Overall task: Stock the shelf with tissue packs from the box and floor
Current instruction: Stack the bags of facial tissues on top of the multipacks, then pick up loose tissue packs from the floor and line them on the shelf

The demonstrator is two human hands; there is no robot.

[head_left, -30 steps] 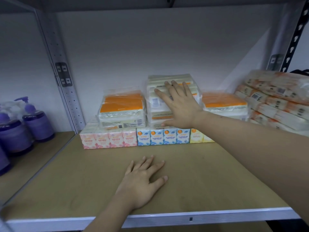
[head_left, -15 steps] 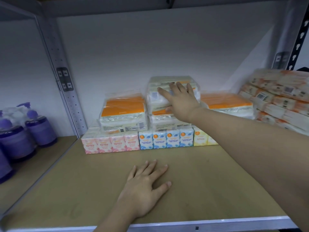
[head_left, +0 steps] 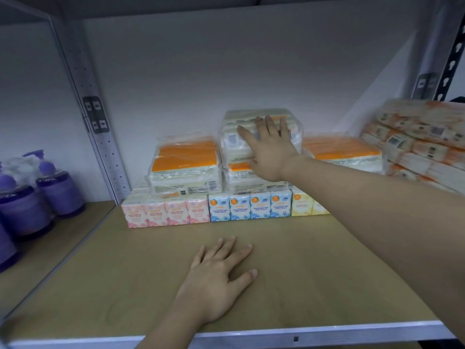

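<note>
Head view: clear-wrapped pale tissue pack [head_left: 261,132] sits topmost at the back centre of the shelf, stacked on an orange-topped wrapped tissue pack [head_left: 251,178], which rests on a row of small pink, blue and yellow mini tissue boxes [head_left: 239,207]. Long axis runs left to right, broad face toward the person. Right hand [head_left: 270,152] lies flat against that front face, fingers straight and spread, pressing rather than gripping (nothing curled round the wrap). Pack lies straight ahead of it, far back; any further seating means a push toward the rear wall. Left hand [head_left: 216,280] is well apart from it, palm down, fingers splayed on the bare tan shelf board [head_left: 327,273] near the front edge, holding nothing. Right is clearly the nearer. More orange-topped packs flank the stack on either side.
</note>
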